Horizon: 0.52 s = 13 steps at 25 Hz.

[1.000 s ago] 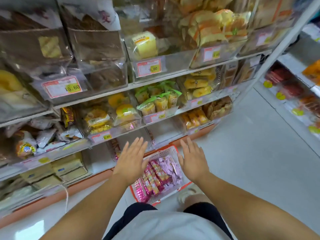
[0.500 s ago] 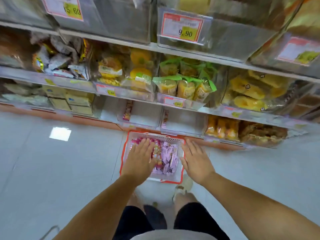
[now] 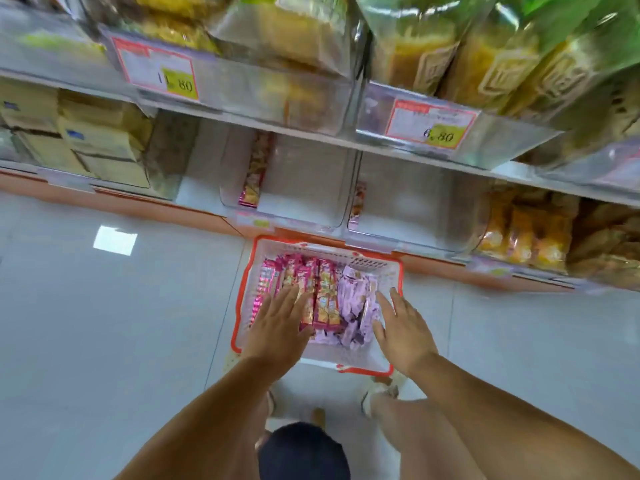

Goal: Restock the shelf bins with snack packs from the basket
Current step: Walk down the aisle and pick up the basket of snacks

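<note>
Left hand [image 3: 280, 327] and right hand [image 3: 401, 330], fingers straight and slightly spread, holding nothing, poised over a white, red-rimmed basket [image 3: 294, 248] on the floor below the bottom shelf; contact cannot be judged. Basket holds pink snack packs [image 3: 325, 296] and purple snack packs [image 3: 356, 306]. Two clear shelf bins [image 3: 304, 181] stand just behind. Blurred price tags [image 3: 436, 124] end in ".80".

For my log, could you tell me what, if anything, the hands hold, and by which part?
Nothing: both are open, left hand over the pink packs, right hand by the purple packs.
</note>
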Motion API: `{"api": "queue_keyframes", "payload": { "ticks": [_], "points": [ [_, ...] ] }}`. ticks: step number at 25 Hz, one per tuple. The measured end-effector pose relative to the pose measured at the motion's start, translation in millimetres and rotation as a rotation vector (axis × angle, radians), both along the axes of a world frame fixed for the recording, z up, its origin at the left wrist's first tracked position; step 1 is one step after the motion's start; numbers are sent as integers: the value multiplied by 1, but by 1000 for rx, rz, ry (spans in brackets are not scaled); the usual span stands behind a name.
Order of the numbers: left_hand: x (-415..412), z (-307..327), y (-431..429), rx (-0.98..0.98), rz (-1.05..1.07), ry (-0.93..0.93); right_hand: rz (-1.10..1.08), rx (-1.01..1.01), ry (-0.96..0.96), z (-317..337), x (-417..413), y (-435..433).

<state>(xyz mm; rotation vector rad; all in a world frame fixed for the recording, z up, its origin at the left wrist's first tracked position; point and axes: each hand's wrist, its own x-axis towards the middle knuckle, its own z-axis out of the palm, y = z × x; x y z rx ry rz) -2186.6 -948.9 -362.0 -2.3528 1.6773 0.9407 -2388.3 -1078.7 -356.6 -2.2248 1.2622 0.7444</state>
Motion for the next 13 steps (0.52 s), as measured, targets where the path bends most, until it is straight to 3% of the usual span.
{"api": "queue_keyframes", "payload": {
  "ticks": [6, 13],
  "points": [
    [12, -137, -7, 2, -26, 13, -3, 53, -19, -142, 26, -1],
    [20, -260, -19, -7, -70, -25, -42, 28, -103, -261, 59, 0]
  ]
}}
